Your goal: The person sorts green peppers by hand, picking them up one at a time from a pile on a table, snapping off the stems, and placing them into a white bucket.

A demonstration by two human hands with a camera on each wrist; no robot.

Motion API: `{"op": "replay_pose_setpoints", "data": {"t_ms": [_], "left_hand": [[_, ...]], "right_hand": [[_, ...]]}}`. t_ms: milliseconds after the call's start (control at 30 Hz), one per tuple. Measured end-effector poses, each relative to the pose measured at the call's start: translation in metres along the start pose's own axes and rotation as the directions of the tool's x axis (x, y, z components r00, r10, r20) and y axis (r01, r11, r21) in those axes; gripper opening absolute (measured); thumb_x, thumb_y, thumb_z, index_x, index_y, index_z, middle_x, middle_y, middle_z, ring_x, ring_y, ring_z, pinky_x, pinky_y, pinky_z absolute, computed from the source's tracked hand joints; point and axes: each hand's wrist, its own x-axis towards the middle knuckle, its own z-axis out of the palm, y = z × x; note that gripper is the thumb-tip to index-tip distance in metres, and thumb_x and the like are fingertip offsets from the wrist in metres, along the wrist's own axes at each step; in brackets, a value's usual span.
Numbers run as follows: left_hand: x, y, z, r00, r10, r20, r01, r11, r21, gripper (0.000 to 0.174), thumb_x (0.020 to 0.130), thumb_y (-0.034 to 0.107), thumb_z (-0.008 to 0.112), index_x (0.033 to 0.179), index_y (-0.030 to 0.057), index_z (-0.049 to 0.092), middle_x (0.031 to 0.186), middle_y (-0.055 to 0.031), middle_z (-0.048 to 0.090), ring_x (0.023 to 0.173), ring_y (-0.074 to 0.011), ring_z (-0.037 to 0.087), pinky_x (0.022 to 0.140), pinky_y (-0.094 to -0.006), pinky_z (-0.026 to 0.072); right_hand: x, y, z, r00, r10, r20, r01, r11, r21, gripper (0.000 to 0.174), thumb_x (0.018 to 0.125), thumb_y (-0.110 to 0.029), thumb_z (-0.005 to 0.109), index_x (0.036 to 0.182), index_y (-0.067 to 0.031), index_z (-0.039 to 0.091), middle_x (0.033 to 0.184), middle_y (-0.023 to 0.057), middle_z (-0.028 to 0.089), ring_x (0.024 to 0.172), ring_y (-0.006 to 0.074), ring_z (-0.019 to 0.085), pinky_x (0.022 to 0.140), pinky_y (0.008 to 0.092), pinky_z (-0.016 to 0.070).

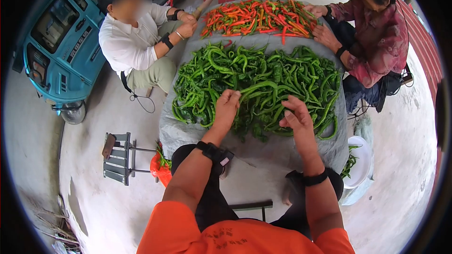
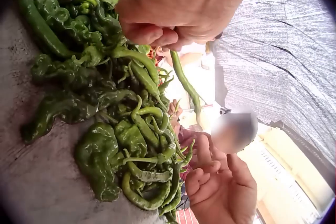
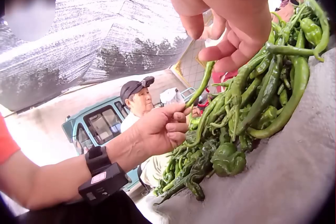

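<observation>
Your left hand (image 1: pixel 227 108) pinches one long green pepper (image 1: pixel 259 86) by its end, just above the middle of the frame. The pepper's long axis runs from those fingertips rightward and slightly up the frame, its free end pointing toward the side where your right hand (image 1: pixel 300 115) hovers. That right hand holds nothing: its fingers are spread and loosely bent, below and to the right of the free end, apart from it in the head view. Your left is the nearer hand, being already on the pepper.

The held pepper is slender, smooth and gently curved. Under it, the heap of green peppers (image 1: pixel 301 73) is glossy, with many twisted, wrinkled pods. The surface (image 1: pixel 245 153) wears a creased, dull grey sheet, and thin, pointed red peppers (image 1: pixel 261 16) lie piled at the top centre.
</observation>
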Motion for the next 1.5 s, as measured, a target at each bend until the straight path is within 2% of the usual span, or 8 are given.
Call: {"op": "replay_pose_setpoints", "data": {"t_ms": [200,500,700,800,967,1167,1267,1500], "left_hand": [[-0.001,-0.01,-0.001,0.904,0.404,-0.141,-0.102,0.524,0.846,0.027,0.091,0.033,0.06,0.087,0.0069,0.062,0.081,-0.0116,0.056,0.069,-0.0305,0.058,0.065,-0.0423,0.0479],[0.047,-0.013,-0.029,0.885,0.465,0.011,-0.289,0.532,0.796,0.039,0.08,0.021,0.068,0.111,0.0021,0.054,0.118,-0.0163,0.05,0.097,-0.0385,0.056,0.081,-0.0461,0.0479],[0.116,0.009,-0.021,0.904,0.373,0.21,-0.333,0.304,0.892,0.056,0.086,0.025,0.063,0.133,0.001,0.044,0.135,-0.0236,0.044,0.099,-0.0327,0.058,0.087,-0.0431,0.0469],[0.126,0.049,-0.004,0.962,-0.253,0.1,0.029,0.459,0.888,0.064,0.089,0.031,0.059,0.14,0.0015,0.035,0.144,-0.0237,0.034,0.084,-0.0317,0.063,0.082,-0.043,0.05],[0.138,0.068,0.008,0.918,-0.393,0.052,0.009,0.154,0.988,0.038,0.085,0.036,0.06,0.073,0.0,0.066,0.072,-0.0101,0.066,0.061,-0.0209,0.063,0.062,-0.0343,0.0514],[0.136,0.062,0.001,0.931,-0.362,-0.051,0.103,0.126,0.987,0.038,0.087,0.036,0.058,0.083,-0.0009,0.068,0.084,-0.0136,0.07,0.06,-0.0243,0.068,0.068,-0.0376,0.0532],[0.119,0.086,0.01,0.951,-0.294,-0.099,0.098,-0.018,0.995,0.036,0.089,0.033,0.056,0.091,-0.0006,0.069,0.095,-0.0181,0.069,0.077,-0.028,0.071,0.073,-0.0392,0.054],[0.092,0.12,-0.006,0.966,0.049,0.255,-0.243,-0.173,0.954,0.035,0.093,0.034,0.051,0.098,0.0017,0.064,0.101,-0.0232,0.066,0.09,-0.0315,0.065,0.073,-0.0433,0.052]], "right_hand": [[-0.002,0.002,-0.007,0.996,0.037,0.08,-0.037,0.999,-0.008,0.031,0.094,-0.009,0.052,0.125,-0.0061,0.051,0.105,0.0052,0.061,0.075,0.009,0.057,0.071,0.0234,0.0495],[-0.005,0.021,-0.016,0.998,0.002,0.06,-0.001,1.0,-0.003,0.026,0.092,-0.006,0.055,0.118,-0.0055,0.054,0.096,0.0039,0.061,0.072,0.0089,0.057,0.067,0.0237,0.0505],[-0.007,0.023,-0.018,0.997,0.012,0.071,-0.004,0.993,-0.115,0.027,0.09,-0.007,0.057,0.117,-0.0066,0.056,0.092,0.0031,0.061,0.069,0.0093,0.058,0.064,0.0245,0.0491],[-0.009,0.018,-0.021,0.996,0.002,0.087,0.007,0.994,-0.108,0.026,0.09,-0.008,0.058,0.116,-0.0067,0.056,0.09,0.003,0.061,0.069,0.0095,0.058,0.063,0.025,0.0486],[-0.013,-0.002,-0.034,0.979,0.092,0.181,-0.048,0.971,-0.235,0.025,0.09,-0.009,0.058,0.114,-0.0046,0.057,0.09,0.0031,0.06,0.073,0.0099,0.057,0.068,0.0247,0.0483],[-0.017,0.003,-0.042,0.961,-0.05,0.271,0.157,0.907,-0.391,0.021,0.088,-0.009,0.059,0.108,-0.0022,0.06,0.081,0.0064,0.063,0.072,0.0129,0.059,0.068,0.028,0.0486],[-0.019,0.008,-0.047,0.959,-0.03,0.282,0.146,0.905,-0.4,0.022,0.084,-0.015,0.062,0.104,-0.0048,0.061,0.091,0.0139,0.066,0.083,0.03,0.064,0.073,0.0366,0.0493],[-0.023,0.004,-0.056,0.961,-0.051,0.272,0.182,0.856,-0.484,0.021,0.084,-0.016,0.061,0.102,-0.0051,0.061,0.09,0.0148,0.067,0.085,0.031,0.064,0.074,0.0377,0.0494]]}}
